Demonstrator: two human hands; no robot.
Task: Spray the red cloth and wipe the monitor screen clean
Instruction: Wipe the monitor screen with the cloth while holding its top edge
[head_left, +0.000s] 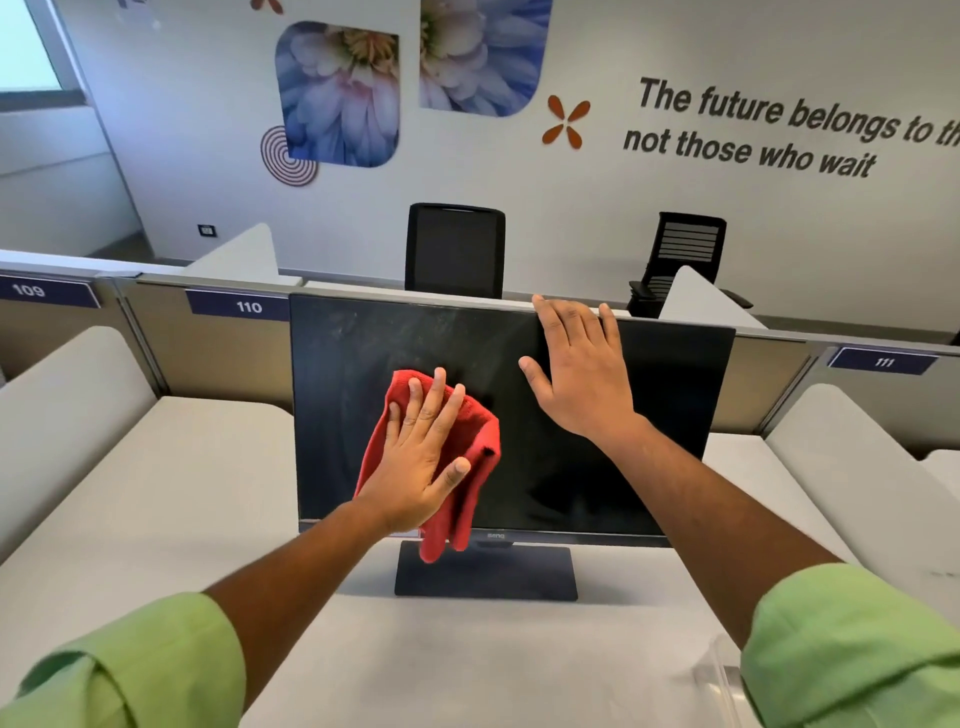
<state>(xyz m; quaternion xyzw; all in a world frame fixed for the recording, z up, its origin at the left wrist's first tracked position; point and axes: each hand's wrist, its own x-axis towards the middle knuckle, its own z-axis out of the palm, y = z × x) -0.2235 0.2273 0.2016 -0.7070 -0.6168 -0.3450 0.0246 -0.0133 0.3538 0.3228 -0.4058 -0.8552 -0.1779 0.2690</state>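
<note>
Wiping step in hand, judging by the smears left on the BenQ monitor screen (363, 374) toward 11 o'clock. Red cloth (480, 441) pressed flat against the lower-centre glass under the left hand (421, 457), fingers straight and spread, nothing pinched, cloth tail hanging past the bezel at 6 o'clock. Right hand (582, 374) open too, fingertips hooked over the top edge at 1 o'clock, steadying the panel. Next, probably: sweep up-left with even pressure, bracing kept.
</note>
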